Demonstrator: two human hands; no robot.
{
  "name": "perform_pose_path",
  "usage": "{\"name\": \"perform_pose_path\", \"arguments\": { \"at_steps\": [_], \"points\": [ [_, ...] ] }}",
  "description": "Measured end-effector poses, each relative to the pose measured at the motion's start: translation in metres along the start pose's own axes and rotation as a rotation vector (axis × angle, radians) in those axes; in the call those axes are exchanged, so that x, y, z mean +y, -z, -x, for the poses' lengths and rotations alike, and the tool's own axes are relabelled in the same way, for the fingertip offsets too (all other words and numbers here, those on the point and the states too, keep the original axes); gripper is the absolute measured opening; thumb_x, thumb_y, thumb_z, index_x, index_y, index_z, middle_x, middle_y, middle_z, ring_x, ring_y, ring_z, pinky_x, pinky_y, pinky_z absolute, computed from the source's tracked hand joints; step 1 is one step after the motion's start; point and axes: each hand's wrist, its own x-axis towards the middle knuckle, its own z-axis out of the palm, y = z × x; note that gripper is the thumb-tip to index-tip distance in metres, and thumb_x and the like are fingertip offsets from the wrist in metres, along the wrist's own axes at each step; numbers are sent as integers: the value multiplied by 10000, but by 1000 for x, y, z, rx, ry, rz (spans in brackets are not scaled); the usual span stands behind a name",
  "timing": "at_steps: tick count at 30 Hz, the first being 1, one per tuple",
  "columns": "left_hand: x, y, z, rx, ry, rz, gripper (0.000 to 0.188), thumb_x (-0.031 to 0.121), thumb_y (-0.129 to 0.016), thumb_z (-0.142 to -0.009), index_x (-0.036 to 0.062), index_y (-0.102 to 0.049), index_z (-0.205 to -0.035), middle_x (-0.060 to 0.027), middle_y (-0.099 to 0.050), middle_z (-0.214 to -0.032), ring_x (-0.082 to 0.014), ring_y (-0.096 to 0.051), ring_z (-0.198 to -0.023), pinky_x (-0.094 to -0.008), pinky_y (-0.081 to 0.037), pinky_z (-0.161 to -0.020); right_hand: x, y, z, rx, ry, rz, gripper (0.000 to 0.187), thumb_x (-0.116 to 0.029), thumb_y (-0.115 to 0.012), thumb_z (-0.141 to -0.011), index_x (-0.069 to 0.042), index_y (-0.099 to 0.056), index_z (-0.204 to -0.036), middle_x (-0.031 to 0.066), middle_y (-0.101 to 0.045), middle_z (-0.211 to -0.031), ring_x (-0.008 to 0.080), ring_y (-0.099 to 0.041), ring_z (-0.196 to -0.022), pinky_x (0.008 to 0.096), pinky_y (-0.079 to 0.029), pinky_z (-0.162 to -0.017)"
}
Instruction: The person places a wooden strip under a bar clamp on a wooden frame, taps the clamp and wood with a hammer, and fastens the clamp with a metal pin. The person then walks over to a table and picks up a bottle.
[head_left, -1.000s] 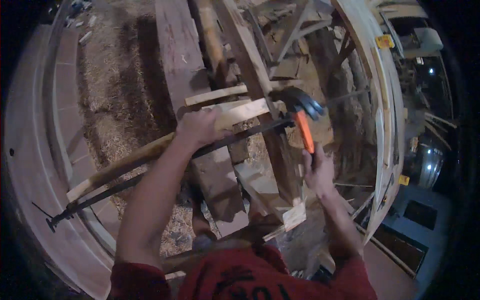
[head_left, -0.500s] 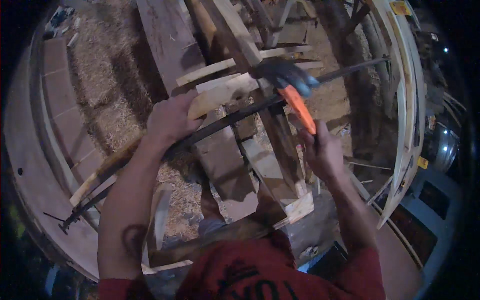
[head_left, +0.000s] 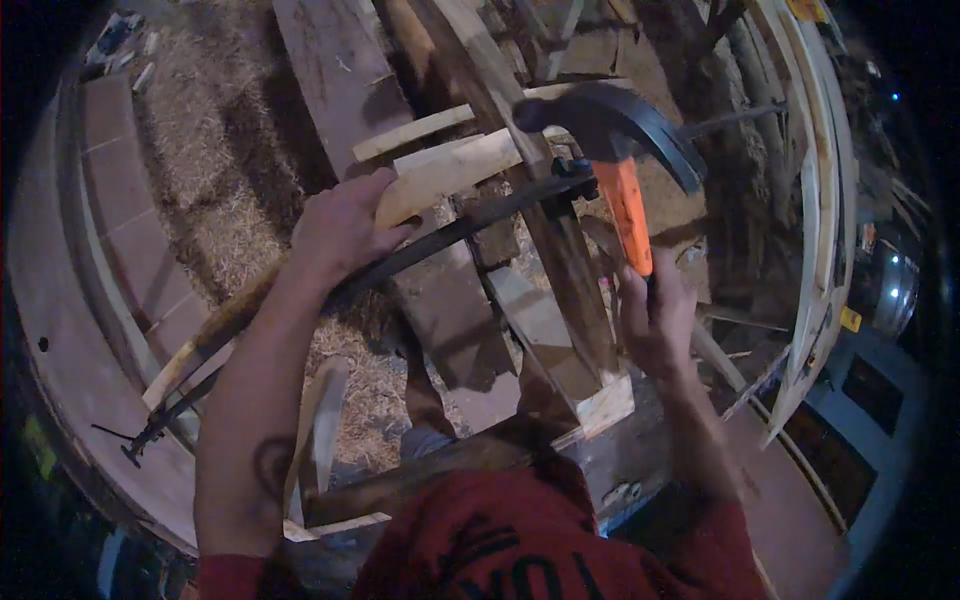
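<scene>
My right hand (head_left: 660, 315) is closed round the grip of a claw hammer (head_left: 625, 210) with an orange and black handle. The hammer's dark head is in the air, apart from the wood and just right of its end. My left hand (head_left: 340, 225) is wrapped over a long, curved, pale wooden strip (head_left: 455, 170), thumb on the near side. Alongside the strip runs a long dark bar clamp (head_left: 470, 225), passing close under my left hand and wrist. The strip's right end meets a dark upright timber (head_left: 560, 260) of the frame.
Wood shavings (head_left: 215, 150) cover the ground at the left. A wide board (head_left: 335, 80) lies beyond my left hand, and long curved planks (head_left: 820, 200) stand along the right side. Close to my body is a timber crosspiece (head_left: 430, 480).
The hammer has lifted off the end of the wooden strip, its head no longer blurred. My right hand has shifted slightly right and nearer; my left hand stays on the strip.
</scene>
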Motion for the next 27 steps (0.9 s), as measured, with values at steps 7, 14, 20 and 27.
{"name": "perform_pose_path", "arguments": {
  "at_steps": [7,14,20,27],
  "points": [
    [41,-13,-76,-180,154,264,743,689,-456,-867,41,-651,-1173,-216,-646,-1166,-373,-623,-1072,-450,-474,-953,14,-16,102,-165,-394,-271,174,-164,-575,-933,-6,-560,-1001,146,-597,-764,276,-609,-665,373,-461,-582],
    [12,-26,-78,-147,-24,298,630,583,-362,-961,44,-665,-1082,-198,-683,-1035,-376,-646,-987,-463,-488,-885,21,-23,118,-203,-357,-266,213,-162,-602,-927,-7,-559,-1066,53,-579,-731,149,-569,-653,306,-459,-585],
    [-34,44,42,-211,102,68,581,602,-419,-937,111,-679,-1106,-199,-674,-1062,-391,-630,-1012,-507,-489,-889,82,-25,126,32,-175,-502,281,-209,-591,-925,-18,-525,-1120,28,-539,-751,122,-490,-631,274,-410,-579],
    [-247,107,318,546,760,-198,624,642,-697,-721,127,-718,-1073,-201,-678,-1016,-336,-649,-981,-441,-503,-863,-26,-44,77,-457,-262,-729,336,-188,-561,-936,36,-514,-1181,92,-593,-913,206,-565,-765,344,-467,-676]
  ]
}}
